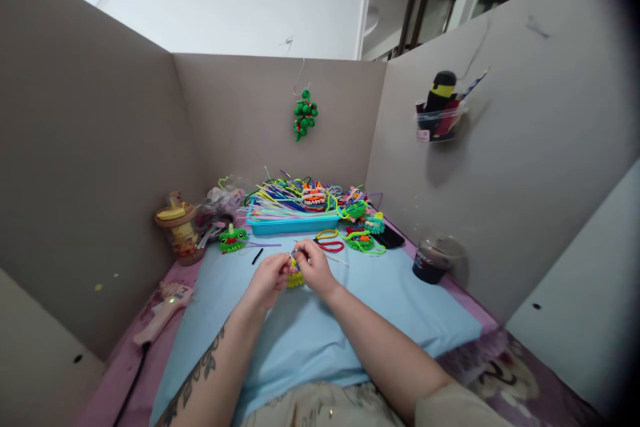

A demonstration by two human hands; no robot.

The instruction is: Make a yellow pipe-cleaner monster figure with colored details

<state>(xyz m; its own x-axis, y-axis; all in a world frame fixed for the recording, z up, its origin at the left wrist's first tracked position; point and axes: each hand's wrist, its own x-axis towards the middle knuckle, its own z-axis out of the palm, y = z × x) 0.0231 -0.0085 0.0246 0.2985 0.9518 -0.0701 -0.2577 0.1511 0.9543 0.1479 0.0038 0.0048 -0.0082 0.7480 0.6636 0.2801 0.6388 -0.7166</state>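
Note:
Over the middle of the blue cloth, my left hand (pixel 271 277) and my right hand (pixel 313 266) meet with fingertips pinched. Between them is a small fuzzy pipe-cleaner craft piece (pixel 295 279), yellow below with pink and blue parts at the top. Both hands grip its upper part, and my fingers hide much of it. Just beyond my right hand lie scissors (pixel 331 245) with red and yellow handles. A short black stick (pixel 257 256) rests on the cloth to the left of my hands.
Behind sits a blue tray (pixel 295 224) heaped with pipe cleaners. Green pipe-cleaner figures (pixel 233 239) lie nearby. A pink glue gun (pixel 164 314) and a lidded cup (pixel 181 234) stand left; a phone (pixel 389 236) and dark cup (pixel 431 260) are right. Grey panels enclose the table.

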